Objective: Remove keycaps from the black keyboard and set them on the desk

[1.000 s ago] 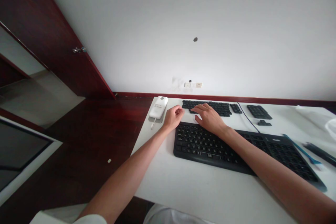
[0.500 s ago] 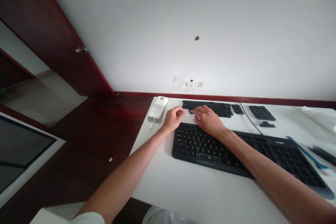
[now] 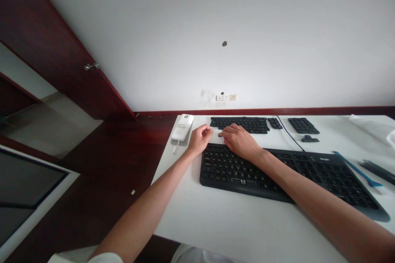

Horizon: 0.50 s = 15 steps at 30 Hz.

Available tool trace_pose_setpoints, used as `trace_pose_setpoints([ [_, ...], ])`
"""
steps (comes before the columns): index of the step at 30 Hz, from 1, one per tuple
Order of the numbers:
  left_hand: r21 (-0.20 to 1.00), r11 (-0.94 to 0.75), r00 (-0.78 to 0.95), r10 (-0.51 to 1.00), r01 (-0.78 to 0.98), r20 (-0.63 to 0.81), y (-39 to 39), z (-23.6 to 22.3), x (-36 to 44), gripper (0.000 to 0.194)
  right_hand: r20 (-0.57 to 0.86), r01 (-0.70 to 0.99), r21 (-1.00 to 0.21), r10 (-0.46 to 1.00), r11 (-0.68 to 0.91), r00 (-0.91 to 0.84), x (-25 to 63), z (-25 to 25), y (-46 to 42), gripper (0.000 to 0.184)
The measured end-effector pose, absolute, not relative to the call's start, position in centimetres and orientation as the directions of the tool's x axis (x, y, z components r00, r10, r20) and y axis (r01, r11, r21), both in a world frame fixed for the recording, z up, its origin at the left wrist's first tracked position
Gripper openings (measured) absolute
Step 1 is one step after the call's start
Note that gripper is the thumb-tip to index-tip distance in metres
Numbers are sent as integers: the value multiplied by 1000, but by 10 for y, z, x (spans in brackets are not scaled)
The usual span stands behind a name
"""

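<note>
A black keyboard [image 3: 286, 172] lies across the white table [image 3: 222, 222]. Beyond it, rows of loose black keycaps [image 3: 239, 124] are laid out on the table. My right hand [image 3: 239, 143] reaches over the keyboard's far edge, its fingers bent with the tips on the table at the near row of keycaps. My left hand [image 3: 199, 139] rests beside it at the keyboard's far left corner, curled into a loose fist; whether it holds anything is hidden.
A white power bank [image 3: 182, 127] lies at the table's far left corner. More keycap groups [image 3: 301, 125] and a black cable [image 3: 288, 133] sit at the back right. A blue tool [image 3: 354, 168] and a dark object [image 3: 378, 171] lie at the right. Dark wooden floor lies left.
My right hand has drawn slightly back toward the keyboard edge. The camera has shifted a little; my left hand keeps its curled pose.
</note>
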<state>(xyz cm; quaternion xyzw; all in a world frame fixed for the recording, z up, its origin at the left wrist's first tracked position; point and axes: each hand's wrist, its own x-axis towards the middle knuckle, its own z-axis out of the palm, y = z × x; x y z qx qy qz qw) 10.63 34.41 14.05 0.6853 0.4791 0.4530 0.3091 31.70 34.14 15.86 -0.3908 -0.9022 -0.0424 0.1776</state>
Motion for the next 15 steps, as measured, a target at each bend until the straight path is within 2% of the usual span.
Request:
trace_pose_setpoints([
  [4,859,-359,131,933,365,335,343,141,107,31,374,714,-86,687,695,-623,320,161,342,25],
  [10,864,-357,139,934,355,329,344,141,106,30,374,620,-229,656,750,-655,326,158,354,34],
  [15,866,-364,143,931,343,335,344,141,107,29,346,589,-301,662,750,-665,322,158,357,37],
])
